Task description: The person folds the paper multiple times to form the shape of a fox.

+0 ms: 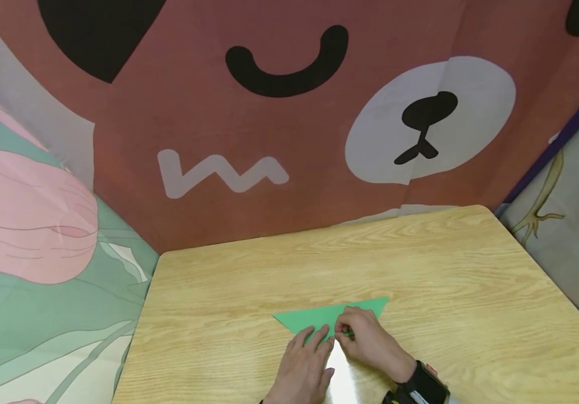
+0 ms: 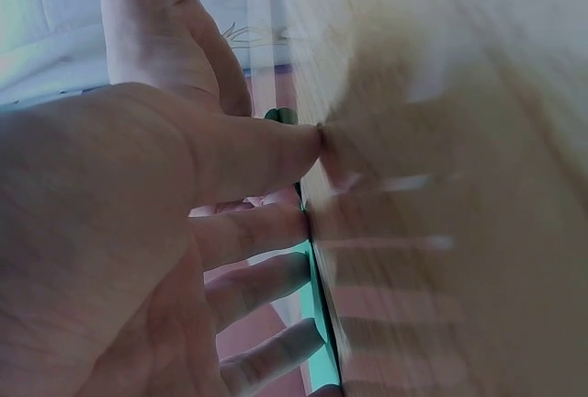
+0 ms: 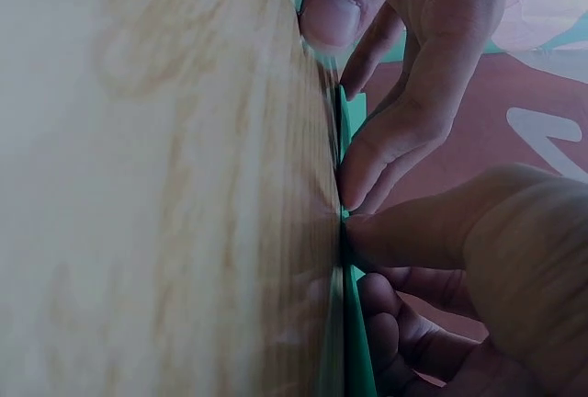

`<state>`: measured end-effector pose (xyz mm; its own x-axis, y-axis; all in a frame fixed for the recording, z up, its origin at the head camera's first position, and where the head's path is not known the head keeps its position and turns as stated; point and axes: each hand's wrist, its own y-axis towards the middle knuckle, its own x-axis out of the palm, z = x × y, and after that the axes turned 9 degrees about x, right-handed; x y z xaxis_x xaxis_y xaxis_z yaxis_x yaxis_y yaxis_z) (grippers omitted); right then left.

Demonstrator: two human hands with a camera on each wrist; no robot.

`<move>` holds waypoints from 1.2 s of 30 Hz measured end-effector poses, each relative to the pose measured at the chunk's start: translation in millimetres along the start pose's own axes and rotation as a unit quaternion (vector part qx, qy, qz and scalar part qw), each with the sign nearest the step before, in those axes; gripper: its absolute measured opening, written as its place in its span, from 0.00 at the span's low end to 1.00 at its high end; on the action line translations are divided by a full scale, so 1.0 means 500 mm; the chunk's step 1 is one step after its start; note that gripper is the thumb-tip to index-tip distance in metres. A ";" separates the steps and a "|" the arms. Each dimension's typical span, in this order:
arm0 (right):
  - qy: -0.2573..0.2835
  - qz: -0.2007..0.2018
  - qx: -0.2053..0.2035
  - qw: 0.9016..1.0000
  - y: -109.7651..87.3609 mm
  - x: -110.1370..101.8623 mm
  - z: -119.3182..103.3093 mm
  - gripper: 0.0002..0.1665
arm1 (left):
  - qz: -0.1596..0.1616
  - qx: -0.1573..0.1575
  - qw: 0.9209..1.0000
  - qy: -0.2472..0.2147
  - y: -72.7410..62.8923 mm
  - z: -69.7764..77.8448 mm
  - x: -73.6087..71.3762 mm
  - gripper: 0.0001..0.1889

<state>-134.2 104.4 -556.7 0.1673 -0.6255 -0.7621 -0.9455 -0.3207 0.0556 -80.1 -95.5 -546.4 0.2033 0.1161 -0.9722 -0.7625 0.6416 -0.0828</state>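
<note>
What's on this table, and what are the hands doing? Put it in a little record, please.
Surface: wood-grained table
Item: green paper, two pointed corners showing, part hidden by the hands
Left hand: fingers spread, touching the paper
Right hand: fingers curled, pinching at the paper
Wristwear: black device, right side
Backdrop: large cartoon print

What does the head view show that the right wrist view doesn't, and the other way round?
Head only: the black wrist device, and the far edge of the green paper, corner to corner.
Right wrist only: that paper seen close and nearly edge-on, and the left thumbnail up close.
Both: left hand, right hand, green paper, tabletop and white wall zigzag.
</note>
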 end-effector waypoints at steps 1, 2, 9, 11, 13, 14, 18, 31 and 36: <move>0.001 0.000 0.000 1.000 0.000 0.000 0.001 0.14 | 0.001 0.000 1.000 0.002 0.000 0.000 0.001 0.31; 0.001 0.000 0.000 1.000 0.000 0.000 0.003 0.14 | 0.001 0.000 1.000 0.004 0.001 0.000 0.001 0.31; 0.033 -0.014 0.000 0.999 0.004 -0.003 0.014 0.11 | 0.002 0.000 1.000 0.016 0.000 -0.001 0.005 0.30; 0.036 -0.017 0.002 0.999 0.004 -0.003 0.017 0.11 | -0.002 -0.002 1.000 0.014 0.001 0.000 0.006 0.30; 0.035 -0.016 0.002 0.999 0.002 -0.004 0.018 0.11 | -0.005 -0.004 1.000 0.010 0.002 0.000 0.006 0.30; 0.034 -0.015 0.004 0.999 0.002 -0.006 0.017 0.11 | -0.009 -0.006 1.000 0.008 0.002 0.001 0.006 0.30; 0.029 -0.009 0.008 0.999 -0.001 -0.013 0.019 0.12 | -0.011 -0.007 1.000 0.009 0.003 0.002 0.006 0.29; 0.027 0.004 0.002 1.000 -0.008 -0.026 0.040 0.13 | 0.001 -0.007 0.999 0.037 0.001 0.005 0.007 0.28; 0.024 0.008 0.000 1.000 -0.012 -0.030 0.045 0.13 | 0.004 -0.008 0.999 0.032 0.003 0.007 0.006 0.28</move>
<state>-137.5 131.7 -560.1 0.1660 -0.6631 -0.7299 -0.9478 -0.3115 0.0674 -78.4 -91.5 -548.9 0.1583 0.0730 -0.9847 -0.7734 0.6291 -0.0777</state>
